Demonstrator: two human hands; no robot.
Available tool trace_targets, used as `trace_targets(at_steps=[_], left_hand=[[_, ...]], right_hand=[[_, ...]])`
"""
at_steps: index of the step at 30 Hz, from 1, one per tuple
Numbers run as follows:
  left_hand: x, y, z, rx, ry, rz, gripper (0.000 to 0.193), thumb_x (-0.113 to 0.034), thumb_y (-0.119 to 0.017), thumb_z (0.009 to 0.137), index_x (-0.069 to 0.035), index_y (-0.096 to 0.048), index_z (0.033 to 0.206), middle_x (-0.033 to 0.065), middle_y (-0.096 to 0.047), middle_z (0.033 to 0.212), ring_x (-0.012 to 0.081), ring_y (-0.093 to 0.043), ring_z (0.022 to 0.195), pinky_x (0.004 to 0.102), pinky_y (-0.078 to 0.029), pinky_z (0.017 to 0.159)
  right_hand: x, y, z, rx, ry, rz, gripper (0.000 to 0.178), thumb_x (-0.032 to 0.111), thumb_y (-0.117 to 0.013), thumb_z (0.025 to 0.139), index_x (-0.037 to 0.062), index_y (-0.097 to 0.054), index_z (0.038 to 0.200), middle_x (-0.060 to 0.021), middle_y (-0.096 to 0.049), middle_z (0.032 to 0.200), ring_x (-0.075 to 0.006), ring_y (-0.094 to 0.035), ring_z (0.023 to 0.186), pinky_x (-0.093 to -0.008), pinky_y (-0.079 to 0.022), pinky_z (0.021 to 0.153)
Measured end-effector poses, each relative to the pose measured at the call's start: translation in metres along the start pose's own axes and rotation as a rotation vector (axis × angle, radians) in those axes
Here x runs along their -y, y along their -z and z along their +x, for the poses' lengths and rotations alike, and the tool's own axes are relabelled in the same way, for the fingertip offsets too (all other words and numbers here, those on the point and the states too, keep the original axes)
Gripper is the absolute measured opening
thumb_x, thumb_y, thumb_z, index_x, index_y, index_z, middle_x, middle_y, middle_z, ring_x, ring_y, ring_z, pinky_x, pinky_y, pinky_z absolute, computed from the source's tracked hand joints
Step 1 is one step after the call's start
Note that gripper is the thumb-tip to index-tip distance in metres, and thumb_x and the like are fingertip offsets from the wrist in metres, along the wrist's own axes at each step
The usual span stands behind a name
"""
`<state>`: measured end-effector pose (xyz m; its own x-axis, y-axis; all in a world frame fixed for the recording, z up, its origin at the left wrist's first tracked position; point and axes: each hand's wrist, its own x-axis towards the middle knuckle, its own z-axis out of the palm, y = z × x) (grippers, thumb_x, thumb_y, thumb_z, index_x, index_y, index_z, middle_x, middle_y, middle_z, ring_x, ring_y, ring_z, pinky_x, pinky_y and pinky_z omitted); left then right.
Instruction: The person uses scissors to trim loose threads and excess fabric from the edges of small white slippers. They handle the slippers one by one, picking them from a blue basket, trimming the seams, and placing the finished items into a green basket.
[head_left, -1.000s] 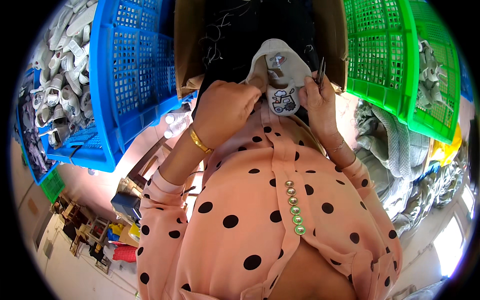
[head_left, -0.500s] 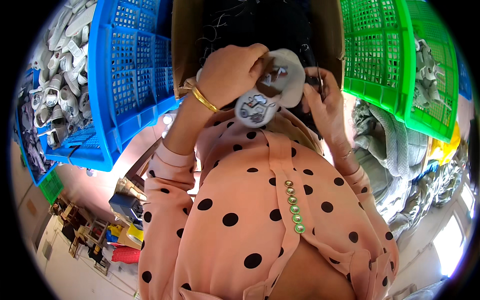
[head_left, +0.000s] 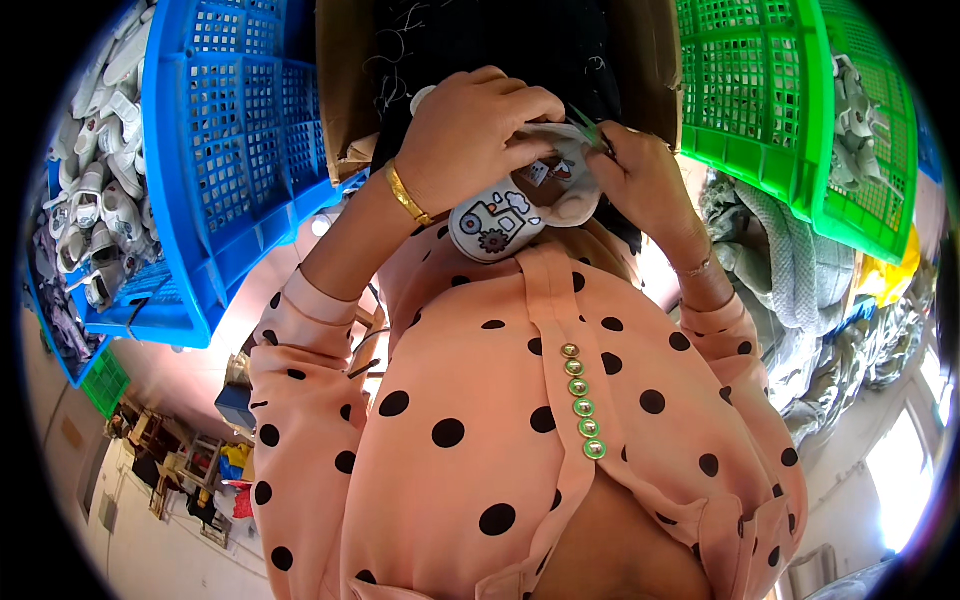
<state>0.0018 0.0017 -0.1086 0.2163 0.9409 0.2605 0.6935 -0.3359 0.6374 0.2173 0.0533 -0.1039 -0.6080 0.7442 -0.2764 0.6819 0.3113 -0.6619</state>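
A small pale child's shoe (head_left: 497,222) is held in front of my waist, its toe pointing down and left. A cartoon tractor decorates the toe, and a white label shows inside the opening. My left hand (head_left: 465,135) is closed on the shoe's upper rim, with a gold bangle at the wrist. At the opposite side of the shoe, my right hand (head_left: 645,175) is closed around a narrow, greenish pointed tool (head_left: 586,128), mostly hidden by the fingers. Its tip lies against the shoe's rim; whether it is a pair of snips is unclear.
On the left stands a blue plastic crate (head_left: 240,150), with many pale small shoes (head_left: 105,205) beyond it. A green crate (head_left: 750,120) is at the right, near grey fabric (head_left: 790,270). A cardboard box edge (head_left: 345,100) and dark cloth (head_left: 490,40) lie ahead.
The shoe has turned so its tractor picture shows clearly, and it has shifted slightly left. My left hand has moved left; my right hand has come in closer, bringing the tool to the rim.
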Motion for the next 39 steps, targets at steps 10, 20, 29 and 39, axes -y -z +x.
trace_targets(at_steps=[10,20,29,39], left_hand=[[-0.016,-0.007,0.002,0.342,0.056,0.291,0.02,-0.034,-0.072,0.072,-0.018,-0.075,0.083,-0.0016,-0.069,0.082,0.0185,-0.061,0.092,0.0364,-0.047,0.082],[-0.008,-0.027,0.011,0.335,0.196,0.146,0.012,-0.026,-0.072,0.072,-0.018,-0.077,0.08,0.0073,-0.067,0.069,0.028,-0.065,0.063,0.0358,-0.052,0.058],[-0.009,-0.011,0.023,0.42,0.23,0.055,0.012,-0.021,-0.072,0.07,-0.016,-0.077,0.079,0.0088,-0.067,0.066,0.0279,-0.064,0.06,0.0348,-0.051,0.058],[-0.006,-0.012,0.025,0.444,0.242,-0.009,0.013,-0.017,-0.072,0.067,-0.014,-0.077,0.079,0.0106,-0.067,0.066,0.0277,-0.064,0.061,0.0353,-0.051,0.061]], right_hand=[[-0.009,-0.006,-0.001,-0.012,-0.075,0.073,0.027,0.025,-0.057,0.088,-0.0004,-0.06,0.097,-0.0197,-0.064,0.073,-0.0375,-0.063,0.07,-0.0413,-0.049,0.061],[-0.01,0.016,-0.009,-0.083,0.089,-0.267,0.041,0.043,-0.058,0.092,0.0023,-0.055,0.098,-0.0134,-0.066,0.07,-0.0339,-0.065,0.064,-0.0384,-0.051,0.056],[0.029,0.058,0.001,0.032,0.609,-1.003,0.036,0.039,-0.067,0.084,0.0103,-0.049,0.071,-0.0038,-0.049,0.049,-0.0208,-0.057,0.048,-0.0295,-0.043,0.045],[0.037,0.046,0.018,0.246,0.631,-1.248,0.007,0.019,-0.07,0.076,0.0136,-0.068,0.071,0.0008,-0.058,0.06,-0.0165,-0.065,0.065,-0.0289,-0.045,0.053]])
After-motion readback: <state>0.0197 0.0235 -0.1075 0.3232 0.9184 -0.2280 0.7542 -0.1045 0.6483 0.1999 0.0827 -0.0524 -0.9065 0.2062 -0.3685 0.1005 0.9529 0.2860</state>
